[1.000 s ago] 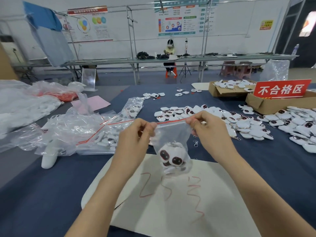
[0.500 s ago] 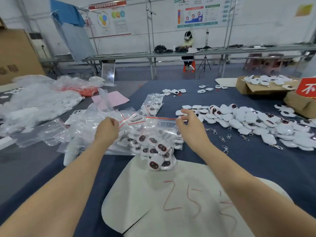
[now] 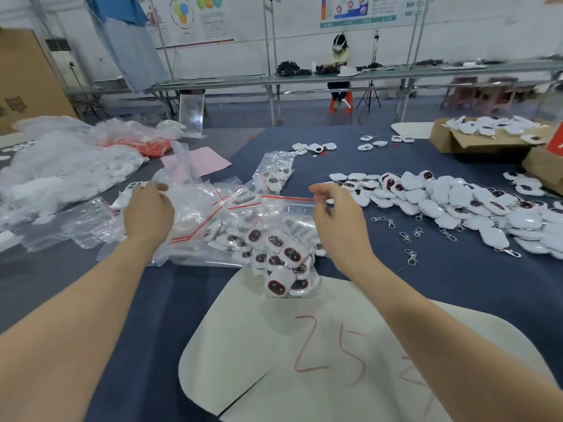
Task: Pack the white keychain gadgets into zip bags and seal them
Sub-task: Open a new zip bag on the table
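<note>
Right hand [image 3: 335,217], fingers loosely curled, pinches the red zip end of a clear plastic zip bag [image 3: 283,214] stuffed with white keychain gadgets [image 3: 278,284], lying on dark blue cloth [image 3: 441,287]. Left hand [image 3: 149,213] curls over loose empty clear bags [image 3: 198,205]; whether it has hold of them cannot be told.

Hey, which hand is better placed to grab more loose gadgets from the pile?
Probably right. The right hand is at the red zip strip of the filled bag, next to the loose gadget pile on that side. The left hand sits over the clear bags, across the filled bag from the pile.
</note>
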